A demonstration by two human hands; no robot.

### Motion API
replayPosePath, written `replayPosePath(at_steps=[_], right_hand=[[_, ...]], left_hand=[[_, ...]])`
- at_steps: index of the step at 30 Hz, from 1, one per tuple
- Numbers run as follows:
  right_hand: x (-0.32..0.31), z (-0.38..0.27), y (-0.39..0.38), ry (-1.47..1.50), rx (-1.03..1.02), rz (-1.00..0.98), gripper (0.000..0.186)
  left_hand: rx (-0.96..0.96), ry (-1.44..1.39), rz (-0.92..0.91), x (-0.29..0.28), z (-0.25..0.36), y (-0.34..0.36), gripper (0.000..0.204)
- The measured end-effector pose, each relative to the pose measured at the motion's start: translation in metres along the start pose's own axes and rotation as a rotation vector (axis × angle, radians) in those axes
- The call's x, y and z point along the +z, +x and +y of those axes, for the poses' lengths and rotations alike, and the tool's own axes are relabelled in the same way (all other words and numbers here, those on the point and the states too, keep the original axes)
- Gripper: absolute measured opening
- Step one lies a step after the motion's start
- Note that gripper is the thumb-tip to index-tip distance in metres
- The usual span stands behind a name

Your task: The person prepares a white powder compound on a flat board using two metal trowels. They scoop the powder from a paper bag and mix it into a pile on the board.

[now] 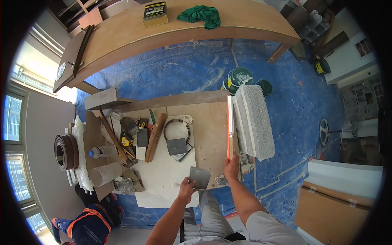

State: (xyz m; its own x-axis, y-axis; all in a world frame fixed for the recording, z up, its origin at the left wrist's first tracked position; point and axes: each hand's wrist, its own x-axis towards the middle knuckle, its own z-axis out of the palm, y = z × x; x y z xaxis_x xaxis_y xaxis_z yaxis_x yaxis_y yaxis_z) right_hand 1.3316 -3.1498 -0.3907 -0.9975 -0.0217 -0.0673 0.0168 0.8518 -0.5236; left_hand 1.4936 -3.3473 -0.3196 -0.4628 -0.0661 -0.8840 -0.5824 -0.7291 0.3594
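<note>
Left hand [187, 190] pinches a grey square plate [201, 178] just beyond its fingertips; right hand [231, 166] grips the near end of an orange-edged strip [230, 126] stretching away. Firm, even pressure should steady it.

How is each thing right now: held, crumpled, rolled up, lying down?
Grey plate: held in the left hand
Orange-and-white strip: gripped by the right hand at its near end
Green cloth: crumpled
Bottle: capped, lying down
Wide brown band: rolled up
Thin dark band: coiled

Txt on blk/yel box [155, 14], shirt [90, 224]
</note>
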Motion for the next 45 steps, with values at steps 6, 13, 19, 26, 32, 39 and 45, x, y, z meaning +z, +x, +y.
replayPosePath(at_steps=[6, 13, 19, 26, 32, 39, 45], right_hand=[[-0.02, -0.032, 0.015, -0.326, -0.001, -0.053, 0.054], [0.018, -0.114, 0.042, 0.376, -0.271, -0.293, 0.053], [0.096, -0.184, 0.057, 0.286, 0.009, -0.293, 0.05], [0.112, -0.167, 0.075, 0.287, 0.095, -0.292, 0.037], [0.089, -0.163, 0.064, 0.644, 0.371, -0.217, 0.027], [0.071, -0.135, 0.036, 0.79, 0.501, -0.202, 0.028], [0.08, -0.128, 0.019, 0.905, 0.578, -0.093, 0.042]], left_hand=[[0.023, 0.001, 0.088, 0.04, -0.021, 0.045, 0.035], [0.487, 0.938, 0.597, 0.008, -0.025, 0.033, 0.066], [0.839, 0.817, 0.746, -0.003, 0.094, 0.06, 0.079], [0.541, 0.987, 0.7, -0.01, 0.117, 0.083, 0.079], [0.592, 0.859, 0.522, -0.034, 0.087, 0.068, 0.082], [0.624, 1.057, 0.623, -0.014, 0.1, 0.062, 0.086], [0.561, 1.089, 0.607, -0.006, 0.103, 0.075, 0.067]])
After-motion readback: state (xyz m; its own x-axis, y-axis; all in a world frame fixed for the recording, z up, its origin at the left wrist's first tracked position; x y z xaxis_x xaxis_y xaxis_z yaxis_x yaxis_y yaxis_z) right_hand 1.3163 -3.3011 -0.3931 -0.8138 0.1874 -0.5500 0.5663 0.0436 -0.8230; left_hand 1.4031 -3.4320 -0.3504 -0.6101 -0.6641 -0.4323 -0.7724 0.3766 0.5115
